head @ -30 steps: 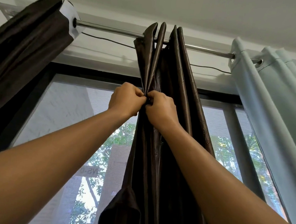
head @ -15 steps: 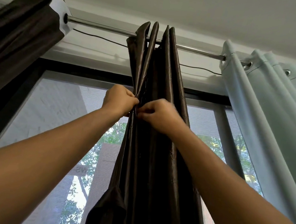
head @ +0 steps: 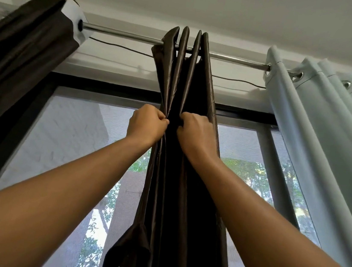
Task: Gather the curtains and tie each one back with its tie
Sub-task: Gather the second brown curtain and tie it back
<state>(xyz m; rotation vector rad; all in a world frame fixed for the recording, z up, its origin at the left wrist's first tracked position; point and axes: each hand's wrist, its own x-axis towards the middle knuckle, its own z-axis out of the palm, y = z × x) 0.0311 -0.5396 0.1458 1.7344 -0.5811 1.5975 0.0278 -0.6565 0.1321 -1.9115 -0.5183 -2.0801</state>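
Fingers of left hand and right hand: clenched on pleats of dark brown curtain, bunched mid-rod. Second brown curtain far left; pale curtain right.

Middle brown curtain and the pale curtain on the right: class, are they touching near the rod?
Apart. The head view shows bare rod and wall between the brown curtain and the pale curtain.

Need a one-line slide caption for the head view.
Both hands, left hand and right hand, pinch the gathered brown curtain below the rod.
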